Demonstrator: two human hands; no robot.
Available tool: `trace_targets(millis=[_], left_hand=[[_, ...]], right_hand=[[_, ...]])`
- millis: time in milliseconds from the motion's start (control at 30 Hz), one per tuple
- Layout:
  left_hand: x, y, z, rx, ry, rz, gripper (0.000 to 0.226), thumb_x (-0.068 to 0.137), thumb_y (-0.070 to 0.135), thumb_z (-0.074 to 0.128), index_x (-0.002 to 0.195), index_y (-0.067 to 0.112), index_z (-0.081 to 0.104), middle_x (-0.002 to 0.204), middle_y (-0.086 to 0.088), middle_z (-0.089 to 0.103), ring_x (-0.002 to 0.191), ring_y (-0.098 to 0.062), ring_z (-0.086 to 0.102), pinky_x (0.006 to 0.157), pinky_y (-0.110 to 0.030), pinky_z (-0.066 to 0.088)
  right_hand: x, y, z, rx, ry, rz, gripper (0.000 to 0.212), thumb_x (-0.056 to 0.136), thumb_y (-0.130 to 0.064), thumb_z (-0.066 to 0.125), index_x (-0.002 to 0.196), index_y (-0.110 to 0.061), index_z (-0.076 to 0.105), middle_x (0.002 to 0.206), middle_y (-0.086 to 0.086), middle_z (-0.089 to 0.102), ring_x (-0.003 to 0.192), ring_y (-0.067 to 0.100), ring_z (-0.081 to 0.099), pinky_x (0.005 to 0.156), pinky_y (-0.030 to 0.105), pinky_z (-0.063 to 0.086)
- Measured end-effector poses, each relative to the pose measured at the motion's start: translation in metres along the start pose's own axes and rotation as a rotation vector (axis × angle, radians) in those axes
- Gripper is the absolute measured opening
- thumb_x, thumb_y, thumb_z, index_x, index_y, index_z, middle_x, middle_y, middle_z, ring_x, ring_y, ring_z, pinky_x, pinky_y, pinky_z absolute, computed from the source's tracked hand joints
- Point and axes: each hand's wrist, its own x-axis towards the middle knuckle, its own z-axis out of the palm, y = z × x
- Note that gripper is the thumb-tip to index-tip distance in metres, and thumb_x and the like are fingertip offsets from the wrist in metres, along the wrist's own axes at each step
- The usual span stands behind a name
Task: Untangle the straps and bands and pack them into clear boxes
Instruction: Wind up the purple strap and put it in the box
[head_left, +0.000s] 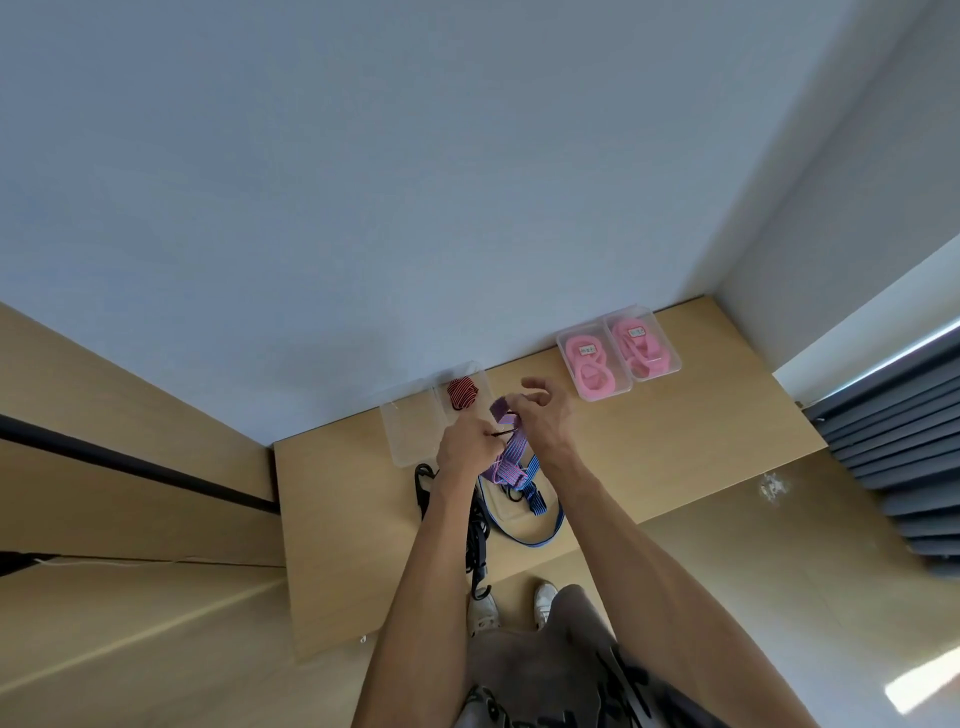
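Both hands are up over the pale wooden counter (649, 447), working a flat purple-and-red striped elastic strap (511, 457). The left hand (467, 444) is curled tight, pinching what looks like a thin black hook end of the strap, while the right hand (540, 415) pinches the strap's folded top between thumb and forefinger — its other fingers spread loose. The strap hangs limp between them, trailing into a blue striped strap (535, 506) and black cords (475, 540) lying tangled on the counter below. It looks light, soft and stretchy (likely to spring back), so I'd hold it by the stiff hook ends. Behind stands a clear plastic box holding a rolled red-and-black strap (463, 393); two more hold pink bands (618, 358).
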Motion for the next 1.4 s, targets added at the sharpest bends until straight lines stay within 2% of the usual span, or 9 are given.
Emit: trace_targets(millis=[167,367,667,800,933,1000,1133,1300,1400], left_hand=[[-0.002,-0.002,-0.008,-0.276,0.183,-0.159,0.019,0.086,0.018,0.066,0.099,0.021,0.08,0.091,-0.006,0.076,0.093,-0.027,0.07,0.07,-0.026,0.048],[0.001,0.002,-0.01,0.096,-0.071,0.017,0.023,0.091,0.026,0.064,0.11,0.027,0.077,0.104,-0.005,0.074,0.1,-0.027,0.068,0.08,-0.032,0.052],[0.004,0.005,-0.009,0.225,-0.144,0.14,0.031,0.095,0.015,0.049,0.115,0.019,0.073,0.12,-0.008,0.07,0.111,-0.031,0.065,0.089,-0.036,0.052],[0.009,-0.01,-0.017,0.027,0.049,0.113,0.019,0.094,0.024,0.063,0.099,0.011,0.077,0.101,-0.013,0.075,0.099,-0.031,0.069,0.079,-0.034,0.052],[0.009,-0.006,-0.03,-0.54,0.244,0.132,0.026,0.094,0.016,0.068,0.067,0.017,0.07,0.065,-0.006,0.065,0.065,-0.019,0.054,0.07,-0.031,0.042],[0.006,0.004,-0.039,-0.759,0.261,0.162,0.028,0.093,0.01,0.068,0.067,0.021,0.071,0.064,-0.005,0.06,0.067,-0.019,0.053,0.069,-0.033,0.042],[0.005,0.022,-0.055,-0.947,0.251,0.195,0.03,0.091,0.004,0.068,0.072,0.025,0.074,0.073,-0.01,0.065,0.072,-0.026,0.06,0.063,-0.035,0.047],[-0.004,0.044,-0.074,-0.961,0.224,0.292,0.022,0.089,0.008,0.068,0.075,0.024,0.072,0.073,-0.003,0.066,0.067,-0.022,0.057,0.057,-0.031,0.045],[-0.012,0.063,-0.091,-0.88,0.229,0.398,0.016,0.086,0.012,0.068,0.077,0.024,0.072,0.075,0.003,0.07,0.067,-0.01,0.063,0.057,-0.024,0.049]], right_hand=[[0.004,0.011,-0.01,0.184,0.133,0.061,0.025,0.088,-0.005,0.068,0.112,-0.002,0.062,0.079,0.012,0.067,0.059,0.017,0.063,0.061,0.03,0.054],[0.0,0.004,-0.009,0.225,-0.091,0.006,0.032,0.084,0.007,0.068,0.114,0.001,0.058,0.068,0.005,0.066,0.056,0.012,0.064,0.059,0.021,0.051],[0.004,-0.001,0.002,-0.034,-0.084,-0.106,0.015,0.096,-0.005,0.059,0.111,-0.002,0.063,0.093,0.018,0.07,0.071,0.026,0.068,0.07,0.038,0.056],[0.013,0.008,-0.008,-0.063,0.18,-0.015,0.02,0.092,-0.01,0.063,0.111,-0.006,0.065,0.097,0.013,0.069,0.083,0.028,0.067,0.074,0.039,0.055],[0.022,0.02,-0.014,-0.159,0.127,0.098,0.018,0.088,-0.007,0.064,0.105,-0.007,0.066,0.103,0.014,0.07,0.09,0.032,0.069,0.078,0.041,0.057],[0.022,0.024,-0.013,-0.252,0.085,0.174,0.029,0.086,-0.001,0.061,0.114,-0.003,0.067,0.109,0.015,0.068,0.091,0.028,0.065,0.072,0.032,0.053],[0.013,0.018,-0.008,-0.345,0.059,0.024,0.046,0.083,-0.003,0.065,0.128,-0.006,0.062,0.134,0.016,0.056,0.122,0.029,0.054,0.099,0.031,0.043],[-0.002,-0.018,-0.006,-0.175,-0.302,-0.148,0.041,0.066,-0.023,0.064,0.107,-0.024,0.069,0.085,-0.011,0.074,0.08,0.007,0.065,0.075,0.034,0.048],[-0.009,-0.041,-0.007,-0.157,-0.311,-0.264,0.028,0.072,-0.029,0.075,0.096,-0.039,0.065,0.082,-0.001,0.073,0.074,0.017,0.065,0.072,0.045,0.052]])
